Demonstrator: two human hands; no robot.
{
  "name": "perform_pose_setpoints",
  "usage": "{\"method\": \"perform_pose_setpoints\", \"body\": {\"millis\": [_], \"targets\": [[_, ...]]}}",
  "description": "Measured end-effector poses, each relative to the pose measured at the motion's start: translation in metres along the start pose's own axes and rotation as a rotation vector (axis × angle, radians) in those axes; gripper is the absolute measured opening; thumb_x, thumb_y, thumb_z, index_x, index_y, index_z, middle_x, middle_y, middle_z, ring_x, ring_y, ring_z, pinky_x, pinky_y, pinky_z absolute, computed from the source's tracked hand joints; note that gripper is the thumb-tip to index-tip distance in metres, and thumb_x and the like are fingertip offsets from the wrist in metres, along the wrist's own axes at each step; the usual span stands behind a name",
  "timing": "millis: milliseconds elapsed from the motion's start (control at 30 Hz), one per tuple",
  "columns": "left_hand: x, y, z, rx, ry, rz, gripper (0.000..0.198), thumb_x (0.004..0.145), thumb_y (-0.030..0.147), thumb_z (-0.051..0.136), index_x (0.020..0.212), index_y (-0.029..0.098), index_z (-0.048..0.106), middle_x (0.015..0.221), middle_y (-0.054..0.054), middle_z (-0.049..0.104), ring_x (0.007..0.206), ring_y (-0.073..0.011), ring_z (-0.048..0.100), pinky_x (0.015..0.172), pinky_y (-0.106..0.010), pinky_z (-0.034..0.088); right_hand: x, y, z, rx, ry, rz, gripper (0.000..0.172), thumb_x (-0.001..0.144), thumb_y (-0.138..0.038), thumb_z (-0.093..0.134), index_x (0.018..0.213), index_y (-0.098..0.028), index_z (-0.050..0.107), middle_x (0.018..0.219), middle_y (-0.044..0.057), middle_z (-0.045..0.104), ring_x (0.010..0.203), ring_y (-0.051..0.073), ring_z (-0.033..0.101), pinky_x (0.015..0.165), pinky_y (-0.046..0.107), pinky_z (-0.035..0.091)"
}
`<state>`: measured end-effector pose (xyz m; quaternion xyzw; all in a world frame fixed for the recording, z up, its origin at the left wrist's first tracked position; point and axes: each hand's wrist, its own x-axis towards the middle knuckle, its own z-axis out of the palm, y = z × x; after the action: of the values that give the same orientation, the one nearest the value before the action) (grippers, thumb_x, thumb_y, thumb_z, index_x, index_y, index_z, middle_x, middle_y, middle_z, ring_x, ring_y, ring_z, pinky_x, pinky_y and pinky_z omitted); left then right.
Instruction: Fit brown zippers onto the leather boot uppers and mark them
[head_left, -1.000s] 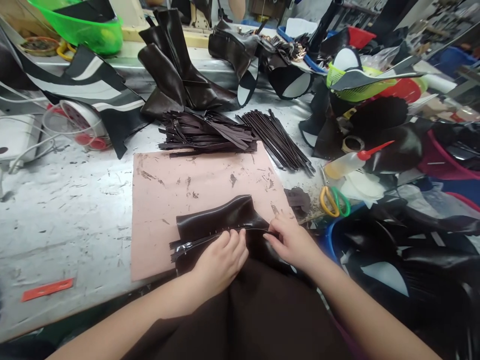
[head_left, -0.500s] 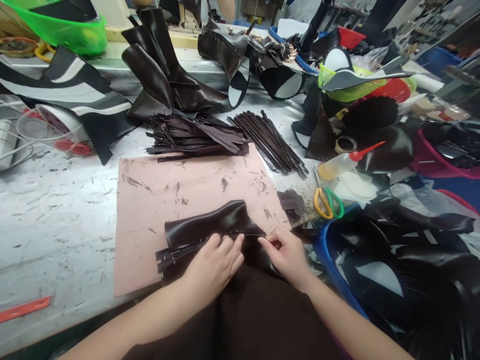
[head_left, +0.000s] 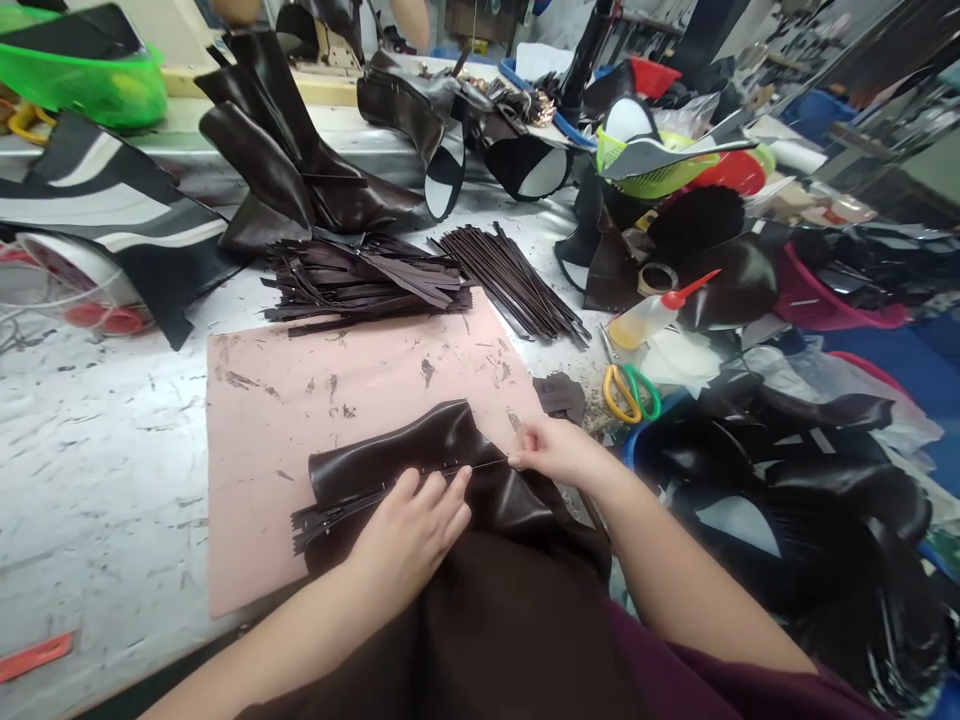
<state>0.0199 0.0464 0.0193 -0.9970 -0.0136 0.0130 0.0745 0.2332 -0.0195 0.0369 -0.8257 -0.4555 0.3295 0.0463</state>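
A dark brown leather boot upper (head_left: 397,440) lies across the front of the pink board, its lower part draped over my lap. A black zipper (head_left: 322,522) runs along its seam, the tape ends spread at the left. My left hand (head_left: 416,525) rests on the leather with fingers extended, the index fingertip pressing the seam. Further right, my right hand (head_left: 551,450) is closed in a pinch at the seam's far end. A thin pale line runs between the two hands' fingertips; whether it is an edge or a strand I cannot tell.
Behind the pink board (head_left: 247,400) lie a zipper pile (head_left: 367,280) and a bundle of dark strips (head_left: 517,285). Scissors (head_left: 626,390) and a red-tipped bottle (head_left: 645,318) are to the right. A blue tub (head_left: 637,445) holds leather pieces. Boot uppers (head_left: 285,140) stand at the back.
My right hand has risen slightly, away from my body, still pinching at the seam's end. My left hand keeps its place on the leather. The whole view has shifted a little.
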Motion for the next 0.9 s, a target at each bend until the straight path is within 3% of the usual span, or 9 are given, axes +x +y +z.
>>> {"method": "perform_pose_setpoints", "body": {"millis": [133,300,433,533,667,800,867,900], "targets": [[-0.006,-0.002,0.004,-0.015,0.084,-0.014,0.020,0.077,0.020,0.051,0.094,0.018,0.061,0.130,-0.005,0.048,0.091,-0.0216,0.052,0.074,-0.037,0.035,0.007,-0.003,-0.015,-0.074,0.124,-0.068,0.021,0.062,-0.025,0.064,0.054,-0.021,0.045,0.053,-0.002,0.053,0.051,0.013,0.047,0.047,0.023,0.029],[-0.021,-0.005,0.009,-0.053,0.266,-0.057,0.035,0.080,0.010,0.038,0.108,0.015,0.058,0.123,-0.005,0.055,0.108,-0.0186,0.050,0.088,-0.033,0.037,0.056,-0.003,-0.041,0.222,0.404,-0.028,0.006,0.071,-0.025,0.057,0.072,-0.020,0.055,0.069,0.000,0.059,0.063,0.013,0.052,0.055,0.023,0.035],[-0.042,-0.001,0.005,-0.055,0.335,-0.113,0.031,0.082,0.009,0.040,0.106,0.013,0.059,0.112,-0.006,0.061,0.106,-0.0200,0.053,0.094,-0.034,0.037,0.105,-0.002,-0.049,0.295,0.340,0.035,0.017,0.061,-0.024,0.069,0.065,-0.016,0.055,0.057,0.000,0.055,0.054,0.012,0.049,0.051,0.024,0.034],[-0.057,0.004,0.005,-0.062,0.292,-0.221,0.030,0.082,0.009,0.042,0.108,0.011,0.058,0.111,-0.008,0.062,0.101,-0.0202,0.056,0.088,-0.033,0.043,0.118,0.001,-0.048,0.351,0.248,0.045,0.022,0.056,-0.023,0.073,0.054,-0.016,0.052,0.043,-0.004,0.046,0.043,0.009,0.042,0.045,0.023,0.031],[-0.068,0.010,0.010,-0.098,0.259,-0.250,0.036,0.081,0.005,0.038,0.113,0.010,0.054,0.115,-0.008,0.060,0.106,-0.0193,0.054,0.090,-0.032,0.044,0.103,-0.003,-0.049,0.362,0.287,0.036,0.025,0.059,-0.024,0.072,0.051,-0.016,0.049,0.044,-0.005,0.043,0.042,0.007,0.036,0.044,0.023,0.028],[-0.067,0.014,0.012,-0.078,0.280,-0.240,0.036,0.081,0.003,0.037,0.111,0.009,0.055,0.112,-0.007,0.061,0.104,-0.0189,0.055,0.089,-0.031,0.043,0.049,-0.038,-0.042,0.452,0.695,-0.162,0.022,0.065,-0.029,0.067,0.059,-0.018,0.049,0.056,-0.003,0.049,0.053,0.010,0.043,0.052,0.025,0.035],[-0.066,0.016,0.012,-0.054,0.282,-0.233,0.034,0.081,0.004,0.037,0.110,0.008,0.056,0.111,-0.008,0.062,0.102,-0.0193,0.057,0.087,-0.031,0.044,0.013,-0.061,-0.026,0.616,0.711,-0.336,0.025,0.068,-0.036,0.064,0.064,-0.020,0.046,0.056,-0.004,0.046,0.052,0.010,0.043,0.052,0.024,0.038],[-0.065,0.017,0.012,-0.043,0.274,-0.229,0.034,0.081,0.004,0.037,0.109,0.007,0.056,0.111,-0.009,0.062,0.101,-0.0196,0.057,0.086,-0.031,0.044,-0.004,-0.071,-0.014,0.704,0.625,-0.413,0.024,0.071,-0.038,0.061,0.068,-0.020,0.046,0.056,-0.005,0.045,0.050,0.009,0.043,0.050,0.024,0.038]]}}
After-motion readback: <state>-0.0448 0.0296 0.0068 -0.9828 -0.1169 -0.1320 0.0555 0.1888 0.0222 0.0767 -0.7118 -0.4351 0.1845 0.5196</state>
